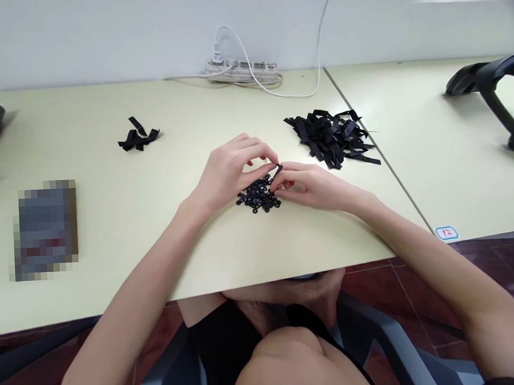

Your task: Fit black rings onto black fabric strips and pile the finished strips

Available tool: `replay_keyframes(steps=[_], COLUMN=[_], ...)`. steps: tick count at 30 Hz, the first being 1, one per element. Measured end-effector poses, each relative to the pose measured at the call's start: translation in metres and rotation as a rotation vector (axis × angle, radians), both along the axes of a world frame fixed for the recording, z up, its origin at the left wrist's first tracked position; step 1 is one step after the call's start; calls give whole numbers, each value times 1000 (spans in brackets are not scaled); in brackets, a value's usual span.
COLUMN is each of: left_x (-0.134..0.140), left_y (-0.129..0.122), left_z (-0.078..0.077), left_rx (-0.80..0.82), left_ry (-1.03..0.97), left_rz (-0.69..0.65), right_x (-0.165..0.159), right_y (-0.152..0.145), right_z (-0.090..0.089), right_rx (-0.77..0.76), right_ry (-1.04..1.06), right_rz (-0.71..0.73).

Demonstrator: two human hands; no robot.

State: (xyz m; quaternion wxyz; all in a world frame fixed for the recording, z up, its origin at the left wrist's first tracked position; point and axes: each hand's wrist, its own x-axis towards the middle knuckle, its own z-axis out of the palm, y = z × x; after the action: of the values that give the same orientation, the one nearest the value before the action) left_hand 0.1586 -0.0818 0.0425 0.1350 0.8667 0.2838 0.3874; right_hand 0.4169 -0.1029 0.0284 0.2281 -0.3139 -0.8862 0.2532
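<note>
Between my two hands is a short black fabric strip (277, 170). My left hand (239, 166) is closed, its thumb and forefinger pinching the strip's upper end. From the other side my right hand (308, 184) is closed too, fingertips on the same strip. Whether a small part is also in the fingers is hidden. Just below them lies a loose pile of small black round pieces (257, 197), like snap buttons, some with a hole in the middle. A larger heap of black fabric strips (329, 135) lies behind my right hand. A few more strips (139, 138) lie off to the left.
A power strip (243, 71) with a white cable (295, 94) sits against the wall. At left is a pixelated box-like item (45, 230). A black curved object (486, 83) stands at far right. A numbered label (447, 233) marks the table (225, 250) near its front edge.
</note>
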Motion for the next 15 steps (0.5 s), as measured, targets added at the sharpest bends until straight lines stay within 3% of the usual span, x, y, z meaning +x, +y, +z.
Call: replay_keyframes(steps=[4, 9, 15], left_x=[0, 1, 7], left_y=[-1, -2, -6], left_z=[1, 3, 1], left_rx=[-18, -6, 15], left_ry=[13, -7, -42], left_rz=[-3, -4, 23], right_x=[-1, -3, -8], right_y=[1, 2, -1], right_z=[-4, -2, 4], right_rx=[52, -2, -62], right_ry=[94, 209, 530], right_rz=[-71, -240, -392])
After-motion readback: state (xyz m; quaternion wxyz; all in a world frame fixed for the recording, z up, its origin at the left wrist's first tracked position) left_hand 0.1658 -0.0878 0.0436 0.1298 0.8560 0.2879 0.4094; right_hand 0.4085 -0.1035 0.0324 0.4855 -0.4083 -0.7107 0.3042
